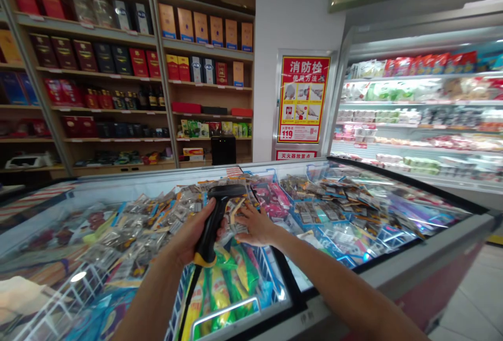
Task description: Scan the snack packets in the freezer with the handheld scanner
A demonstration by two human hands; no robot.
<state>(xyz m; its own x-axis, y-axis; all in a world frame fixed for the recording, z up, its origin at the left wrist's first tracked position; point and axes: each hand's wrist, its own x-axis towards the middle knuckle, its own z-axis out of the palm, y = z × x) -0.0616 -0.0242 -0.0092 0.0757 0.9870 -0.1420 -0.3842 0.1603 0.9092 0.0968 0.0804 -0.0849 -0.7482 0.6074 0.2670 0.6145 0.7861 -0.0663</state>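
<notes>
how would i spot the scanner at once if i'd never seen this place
Find the big chest freezer filling the foreground. Near its middle, the left hand grips a barcode scanner by its handle, cord hanging down. Unlike the shiny packets around it, it is black with a yellow-orange band at the handle's end.

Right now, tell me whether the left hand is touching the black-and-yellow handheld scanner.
Touching. The head view shows the left hand wrapped around the scanner, thumb and fingertips on opposite sides.
</notes>
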